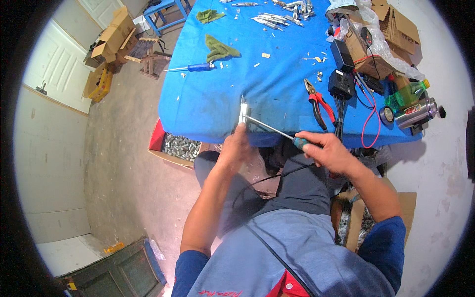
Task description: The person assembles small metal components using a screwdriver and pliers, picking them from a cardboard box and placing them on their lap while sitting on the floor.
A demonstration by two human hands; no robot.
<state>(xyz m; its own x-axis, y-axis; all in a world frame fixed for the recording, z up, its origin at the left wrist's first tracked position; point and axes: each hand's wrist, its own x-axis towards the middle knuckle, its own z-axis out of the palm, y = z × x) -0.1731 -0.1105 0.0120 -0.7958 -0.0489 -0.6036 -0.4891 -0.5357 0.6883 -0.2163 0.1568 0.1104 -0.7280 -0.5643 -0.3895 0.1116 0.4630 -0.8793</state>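
My left hand [234, 149] is closed on a small slim silver metal piece [243, 113], held upright at the near edge of the blue-covered table [277, 79]. A thin wire or pin seems to stick up from its top end. In my right hand [327, 152] is a screwdriver [271, 127] with a dark green handle. Its shaft points left, and the tip meets the side of the metal piece; whether it sits in a slot is too small to tell. My left fingers are partly blurred.
Red-handled pliers [320, 105] lie right of my hands, near black adapter boxes [341, 84] with cables. A steel flask [415, 114] lies beyond. Another screwdriver [198, 67], green cloths [218, 49] and several metal parts [272, 21] are farther off. A carton of metal pieces [180, 147] stands below left.
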